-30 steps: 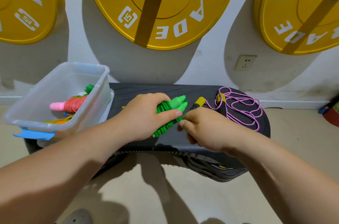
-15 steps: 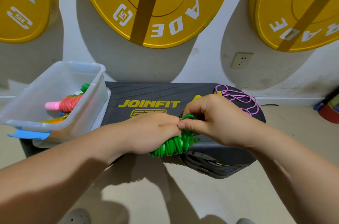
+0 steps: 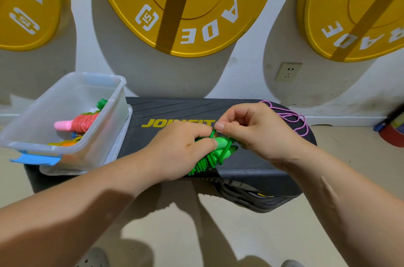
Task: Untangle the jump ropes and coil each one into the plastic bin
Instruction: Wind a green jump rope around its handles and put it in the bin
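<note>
A coiled green jump rope (image 3: 209,157) lies on the black step platform (image 3: 175,111). My left hand (image 3: 179,150) grips the coil with its handles, thumb on a green handle. My right hand (image 3: 253,133) pinches a loop of the green cord just above the bundle. A thin pink jump rope (image 3: 293,118) lies loose on the platform behind my right hand, partly hidden. The clear plastic bin (image 3: 105,126) stands at the platform's left end and holds a coiled red rope with a pink handle (image 3: 76,123) and other ropes.
Three yellow weight plates (image 3: 185,4) hang on the white wall behind. A wall socket (image 3: 288,71) sits at the right. The bin's lid lies under it, with a blue clip (image 3: 36,158) at the front. A red object (image 3: 393,133) sits on the floor at far right.
Both hands have shifted slightly with the green bundle; my right hand has lifted a cord loop above the coil. One second ago the bundle was farther back on the platform.
</note>
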